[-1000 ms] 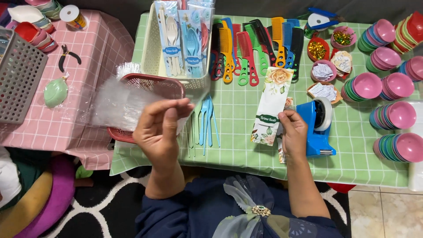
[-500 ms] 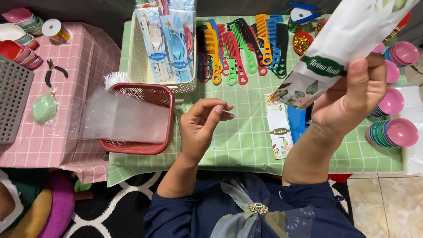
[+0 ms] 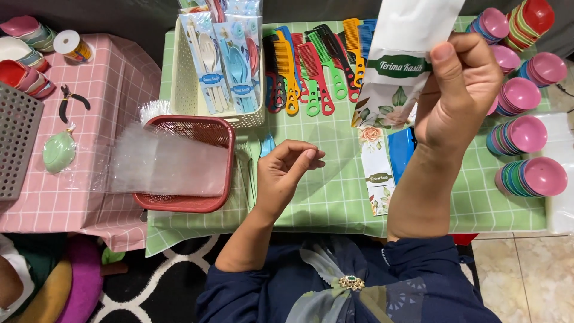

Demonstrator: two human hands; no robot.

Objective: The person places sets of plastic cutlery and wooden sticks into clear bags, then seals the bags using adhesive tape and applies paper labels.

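Note:
My right hand (image 3: pixel 460 90) is raised high over the table and grips a white paper card (image 3: pixel 397 66) with a green band and flower print. My left hand (image 3: pixel 287 173) hovers low over the green checked tablecloth (image 3: pixel 335 209), thumb and fingertips pinched together on what looks like a faint clear plastic sleeve. Left of it lie loose pastel spoons and forks (image 3: pixel 254 158). Beside them stands a red basket (image 3: pixel 185 204) with clear plastic sleeves (image 3: pixel 167 167) draped across it. A second flowered card (image 3: pixel 376 176) lies flat between my arms.
A cream basket (image 3: pixel 179 90) of packed cutlery sets and a row of coloured combs (image 3: pixel 311 72) sit at the back. Stacks of pink bowls (image 3: pixel 526 173) fill the right side, near a blue tape dispenser (image 3: pixel 399 149). Pliers (image 3: pixel 75 101) and a grey basket (image 3: pixel 18 137) rest on the pink table.
My right hand lifted the flowered card from the table up toward the camera. My left hand moved right, away from the red basket, and lowered over the cloth.

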